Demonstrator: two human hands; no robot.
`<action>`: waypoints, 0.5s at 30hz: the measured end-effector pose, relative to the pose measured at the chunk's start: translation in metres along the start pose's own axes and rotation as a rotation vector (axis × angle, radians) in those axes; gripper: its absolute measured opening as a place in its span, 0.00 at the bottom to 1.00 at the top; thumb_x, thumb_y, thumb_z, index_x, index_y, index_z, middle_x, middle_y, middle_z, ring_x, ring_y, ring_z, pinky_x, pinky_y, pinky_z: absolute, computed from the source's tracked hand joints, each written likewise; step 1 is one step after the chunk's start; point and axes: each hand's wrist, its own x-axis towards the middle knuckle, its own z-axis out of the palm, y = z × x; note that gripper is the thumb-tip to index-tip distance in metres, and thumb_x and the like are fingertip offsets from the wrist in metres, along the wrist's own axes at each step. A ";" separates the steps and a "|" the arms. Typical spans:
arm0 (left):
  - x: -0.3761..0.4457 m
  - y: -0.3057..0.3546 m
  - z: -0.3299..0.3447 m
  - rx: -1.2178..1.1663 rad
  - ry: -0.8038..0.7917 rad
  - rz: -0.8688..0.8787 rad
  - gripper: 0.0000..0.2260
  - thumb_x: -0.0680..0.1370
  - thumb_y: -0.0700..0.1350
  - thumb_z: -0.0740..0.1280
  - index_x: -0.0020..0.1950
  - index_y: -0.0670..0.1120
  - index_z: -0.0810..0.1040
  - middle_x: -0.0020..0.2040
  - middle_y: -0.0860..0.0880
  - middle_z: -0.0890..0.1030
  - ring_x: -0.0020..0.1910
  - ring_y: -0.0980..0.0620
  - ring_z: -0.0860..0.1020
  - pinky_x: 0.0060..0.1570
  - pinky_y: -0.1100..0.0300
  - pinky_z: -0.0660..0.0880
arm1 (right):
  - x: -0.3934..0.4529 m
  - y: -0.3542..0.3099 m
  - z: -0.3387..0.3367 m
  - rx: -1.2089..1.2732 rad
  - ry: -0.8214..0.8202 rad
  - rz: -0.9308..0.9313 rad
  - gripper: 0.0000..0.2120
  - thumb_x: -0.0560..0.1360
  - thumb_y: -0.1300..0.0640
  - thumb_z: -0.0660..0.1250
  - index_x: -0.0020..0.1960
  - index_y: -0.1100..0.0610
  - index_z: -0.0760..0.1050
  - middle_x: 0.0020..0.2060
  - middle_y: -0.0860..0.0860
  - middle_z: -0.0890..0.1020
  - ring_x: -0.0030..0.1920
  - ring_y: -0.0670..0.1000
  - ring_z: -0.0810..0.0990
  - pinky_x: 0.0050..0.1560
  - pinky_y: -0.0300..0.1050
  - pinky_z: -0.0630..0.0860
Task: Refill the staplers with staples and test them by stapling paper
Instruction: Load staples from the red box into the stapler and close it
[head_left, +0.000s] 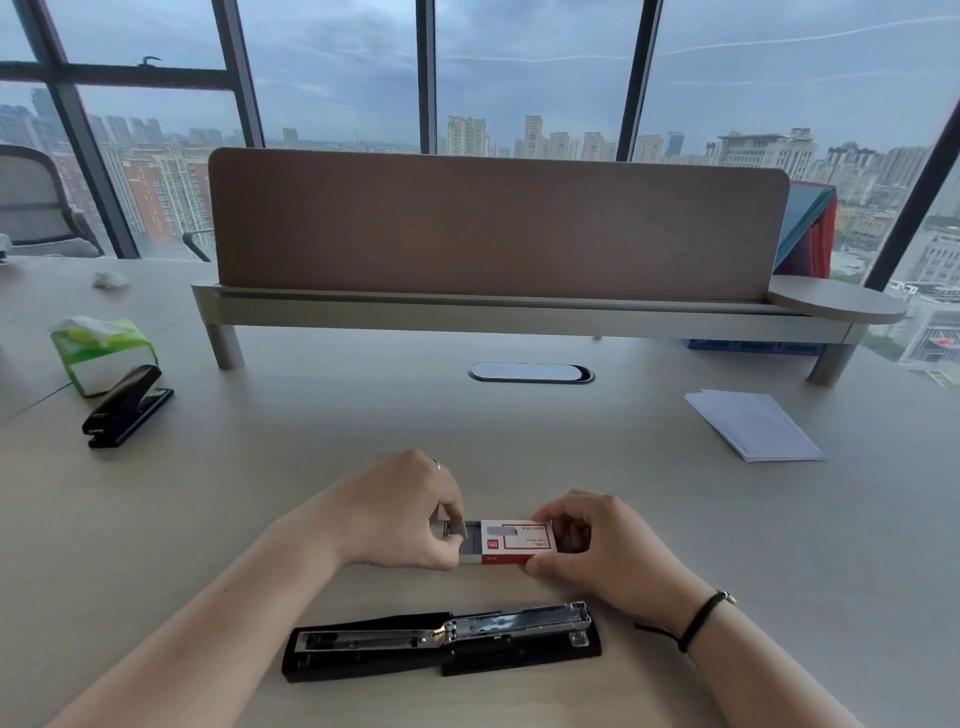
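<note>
Pale desk (363, 415) under city windows: left hand (405, 512) pinches staples (457, 526), right hand (592, 545) grips staple box (517, 540).

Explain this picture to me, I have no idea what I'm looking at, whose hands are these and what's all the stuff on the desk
There is no machine here. The one picture comes from a wide-angle camera worn on a person's head, looking forward and down, so you see their own two bare hands over a desk by a window.

The right hand holds a small red and white staple box, slid partly open. The left hand pinches a strip of staples at the box's open end.

Nearest the camera lies an opened stapler, folded flat with its metal staple channel exposed. A second stapler, black, sits far left, beside a green tissue pack. A stack of white paper lies to the right. A divider panel stands across the back.
</note>
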 end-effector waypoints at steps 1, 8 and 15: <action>-0.002 -0.001 -0.002 -0.053 0.026 -0.006 0.10 0.66 0.53 0.68 0.42 0.53 0.85 0.42 0.55 0.85 0.38 0.59 0.80 0.40 0.66 0.75 | 0.000 0.000 0.000 -0.001 0.000 0.003 0.16 0.62 0.43 0.77 0.49 0.44 0.83 0.36 0.42 0.77 0.33 0.39 0.72 0.35 0.32 0.69; -0.021 -0.028 0.001 -0.415 0.154 -0.220 0.09 0.64 0.53 0.72 0.43 0.55 0.86 0.33 0.45 0.85 0.27 0.49 0.80 0.33 0.59 0.79 | 0.000 -0.002 0.000 -0.004 -0.001 0.013 0.16 0.62 0.43 0.77 0.49 0.44 0.83 0.38 0.44 0.79 0.34 0.39 0.72 0.35 0.32 0.70; -0.028 -0.024 0.002 -0.738 0.126 -0.285 0.07 0.63 0.47 0.73 0.39 0.48 0.86 0.37 0.44 0.87 0.35 0.49 0.83 0.39 0.56 0.81 | -0.001 -0.004 0.000 -0.010 -0.003 0.017 0.15 0.63 0.45 0.78 0.49 0.44 0.83 0.38 0.44 0.79 0.34 0.39 0.72 0.36 0.32 0.70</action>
